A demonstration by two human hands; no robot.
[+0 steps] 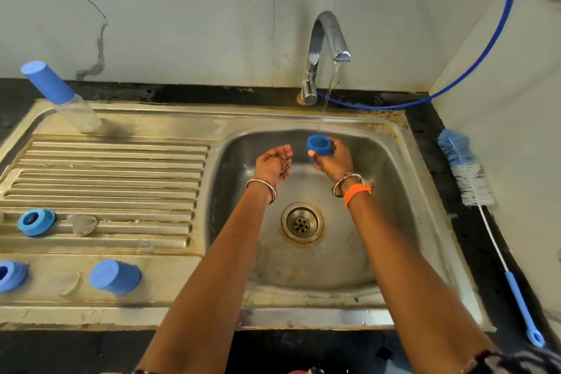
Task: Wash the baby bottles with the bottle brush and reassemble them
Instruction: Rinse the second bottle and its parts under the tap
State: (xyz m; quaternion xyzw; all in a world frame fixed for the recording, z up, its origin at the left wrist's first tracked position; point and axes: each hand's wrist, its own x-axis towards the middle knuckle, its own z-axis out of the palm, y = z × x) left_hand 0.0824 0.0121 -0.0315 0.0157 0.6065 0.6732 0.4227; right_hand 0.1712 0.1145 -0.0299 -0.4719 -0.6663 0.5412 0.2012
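Here, over the basin of the worn stainless-steel sink (pixel 358 267), the right hand (pixel 334 159) pinches a small deep-blue plastic bottle cap (pixel 318 146) between thumb and fingers, its open mouth tipped up and back toward the thin stream of water (pixel 328 94) that falls from the curved chrome tap (pixel 324 48). The cap looks wet and darker than the other blue parts. The left hand (pixel 273 161) is beside it, apart from the cap, palm up and loosely cupped, holding nothing. Both wrists carry beaded bangles, and the right wrist also has an orange braided band (pixel 358 193). On the ribbed draining board to the left, a clear plastic baby bottle with a tall light-blue cover (pixel 60 97) stands at the far corner. Nearer are a light-blue screw ring (pixel 36 222) with a clear silicone teat (pixel 82 224) just beside it, a second blue ring (pixel 10 276) at the left edge, and a light-blue cover (pixel 114 277) lying on its side. The long bottle brush with white and blue bristles and a blue handle (pixel 467 176) lies on the dark counter to the right of the sink.
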